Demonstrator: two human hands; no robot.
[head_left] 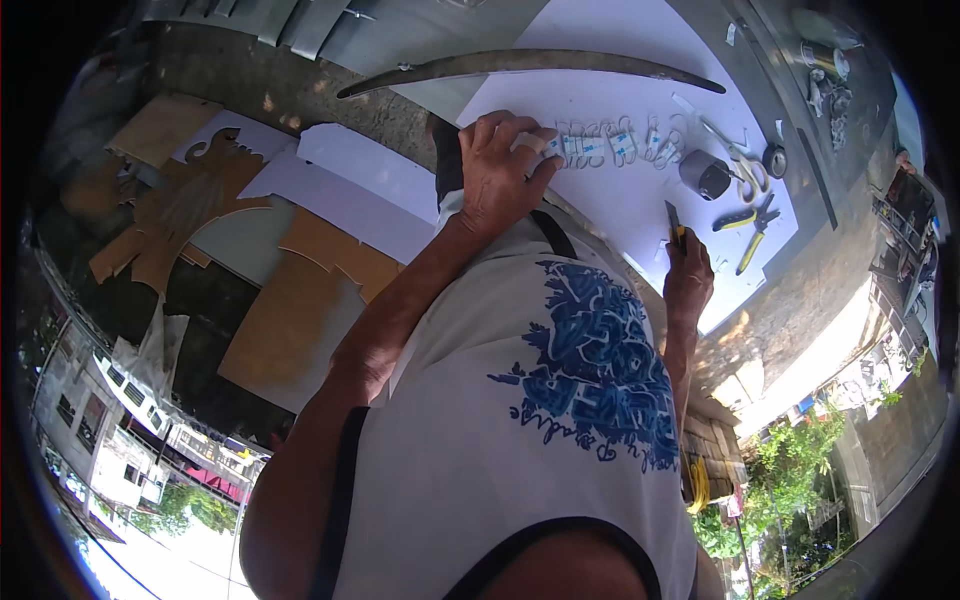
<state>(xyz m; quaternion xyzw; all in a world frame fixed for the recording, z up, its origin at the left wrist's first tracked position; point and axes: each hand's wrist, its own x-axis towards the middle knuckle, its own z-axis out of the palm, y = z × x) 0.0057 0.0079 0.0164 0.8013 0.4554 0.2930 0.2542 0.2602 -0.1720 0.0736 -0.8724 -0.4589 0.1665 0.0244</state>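
My left hand (505, 165) is bent over the left end of a row of thin, pale looped pieces (590, 145) with blue-and-white patches. Its thumb and fingertips close around the end piece, which the fingers partly hide. My right hand (690, 275) grips a utility knife (676, 228) with a dark blade and a yellow-and-black body, blade pointing away from me. The row lies on a large white sheet (610, 210). Beside its right end stand a dark cylinder (706, 176) and light-handled scissors (748, 175).
Yellow-and-black pliers (750, 228) and a black tape roll (774, 160) lie at the sheet's right. A long dark strip (530, 62) crosses its far part. Cut brown boards (285, 320) and white panels (350, 180) lie on the left. A jar (828, 62) stands far right.
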